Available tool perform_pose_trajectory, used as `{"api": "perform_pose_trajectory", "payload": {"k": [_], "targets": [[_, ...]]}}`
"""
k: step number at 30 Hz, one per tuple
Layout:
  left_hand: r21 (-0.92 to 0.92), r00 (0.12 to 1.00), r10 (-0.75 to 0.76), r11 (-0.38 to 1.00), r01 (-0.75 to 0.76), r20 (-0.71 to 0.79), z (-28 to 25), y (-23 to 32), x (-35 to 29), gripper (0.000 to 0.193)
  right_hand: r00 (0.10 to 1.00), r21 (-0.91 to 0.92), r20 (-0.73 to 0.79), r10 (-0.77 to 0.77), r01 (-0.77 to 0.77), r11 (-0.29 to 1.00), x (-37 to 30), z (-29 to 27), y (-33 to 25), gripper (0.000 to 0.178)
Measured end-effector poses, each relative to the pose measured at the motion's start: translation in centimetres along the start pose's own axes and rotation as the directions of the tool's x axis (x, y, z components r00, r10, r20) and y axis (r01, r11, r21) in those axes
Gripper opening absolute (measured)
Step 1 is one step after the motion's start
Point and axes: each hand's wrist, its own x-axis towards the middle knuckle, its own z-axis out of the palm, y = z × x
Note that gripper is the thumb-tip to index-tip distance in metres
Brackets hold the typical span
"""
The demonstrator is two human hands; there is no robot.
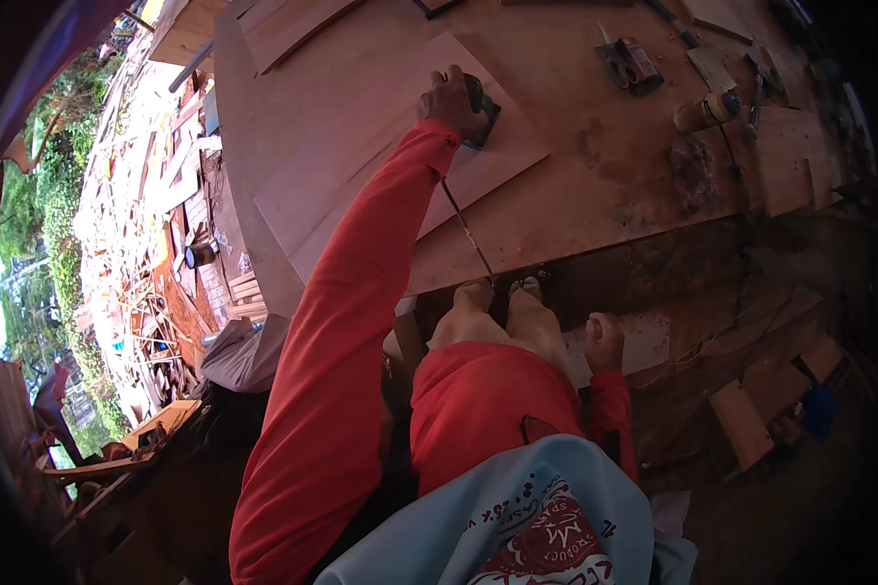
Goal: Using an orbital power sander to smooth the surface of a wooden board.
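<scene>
My left arm reaches forward across a flat wooden board (361,166) lying on the workbench. My left hand (449,102) is wrapped over a dark hand-held power sander (482,115), which rests on the board near its right side. A power cord (466,229) trails from beneath my wrist, over the bench's near edge, toward my feet. My right hand (604,341) hangs at my right side, away from the bench, its fingers curled in with nothing visible in them. The sander's underside is hidden.
The wooden workbench (566,210) carries a bottle (702,114), a clear plastic bag (693,174), a dark box-like item (631,66) and a flat-bladed scraper (710,70) at the right. Another board (288,29) lies at the far left. Wood offcuts (741,424) lie on the floor at right.
</scene>
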Motion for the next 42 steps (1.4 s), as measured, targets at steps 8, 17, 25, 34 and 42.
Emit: {"api": "perform_pose_trajectory", "payload": {"k": [8, 17, 25, 34, 42], "targets": [[-0.006, 0.988, 0.134, 0.991, -0.134, 0.071, 3.4, 6.4, -4.7, 0.068, 0.999, 0.046, -0.041, -0.015, 0.017, 0.999, 0.3, 0.3, 0.4, 0.012], [-0.025, 0.983, 0.161, 0.987, -0.160, 0.084, 4.2, 10.2, -5.0, 0.070, 0.997, 0.033, -0.078, 0.022, -0.019, 0.999, -2.1, -1.8, 2.3, 0.014], [-0.015, 0.994, 0.103, 0.995, -0.103, 0.034, 2.6, 6.4, -5.4, 0.072, 0.992, 0.004, -0.088, 0.087, -0.087, 0.996, -6.2, -0.4, 8.6, 0.012], [0.047, 0.999, 0.039, 0.998, -0.038, -0.024, 1.2, 3.1, 3.6, 0.080, 0.801, 0.205, -0.033, 0.597, -0.579, 0.789, -16.9, 2.1, 17.7, 0.021], [0.076, 0.996, 0.026, 0.997, -0.020, -0.086, 1.4, 0.5, 14.1, 0.088, 0.699, 0.095, -0.162, 0.696, -0.691, 0.716, -27.5, 6.9, 17.3, 0.023]]}}
